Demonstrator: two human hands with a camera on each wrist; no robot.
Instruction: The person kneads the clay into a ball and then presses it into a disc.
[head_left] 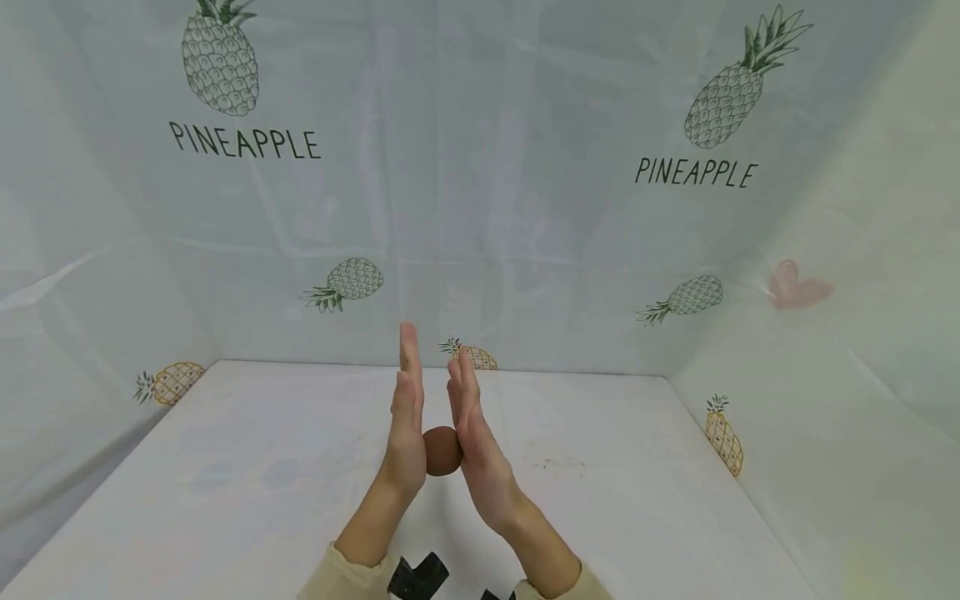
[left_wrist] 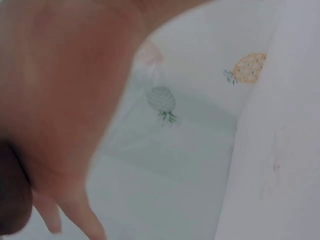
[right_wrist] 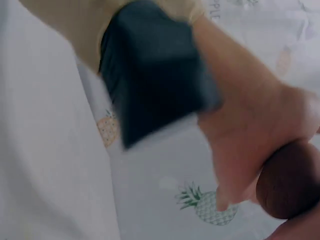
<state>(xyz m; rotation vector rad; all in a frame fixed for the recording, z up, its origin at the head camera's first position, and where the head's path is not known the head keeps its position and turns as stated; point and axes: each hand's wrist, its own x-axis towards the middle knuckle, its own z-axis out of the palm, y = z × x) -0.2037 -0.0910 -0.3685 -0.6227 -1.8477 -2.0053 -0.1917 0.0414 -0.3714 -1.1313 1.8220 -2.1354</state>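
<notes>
A smooth brown ball (head_left: 442, 451), clay-like in look, sits between the two palms above the white table. My left hand (head_left: 407, 425) is upright with straight fingers, its palm pressing the ball's left side. From the other side, the palm of my right hand (head_left: 483, 458) touches the ball, and its fingers also point up and forward. The fingertips of the two hands stay apart. In the right wrist view the dark brown ball (right_wrist: 290, 180) is wedged between both palms. Only part of the ball (left_wrist: 12, 200) shows at the left edge of the left wrist view.
The white tabletop (head_left: 262, 517) has some small brown specks (head_left: 558, 463) right of the hands. A pale sheet (head_left: 480, 208) printed with pineapples surrounds the table at the back and both sides. Black wrist devices (head_left: 418, 575) sit at the beige sleeves (head_left: 348, 575).
</notes>
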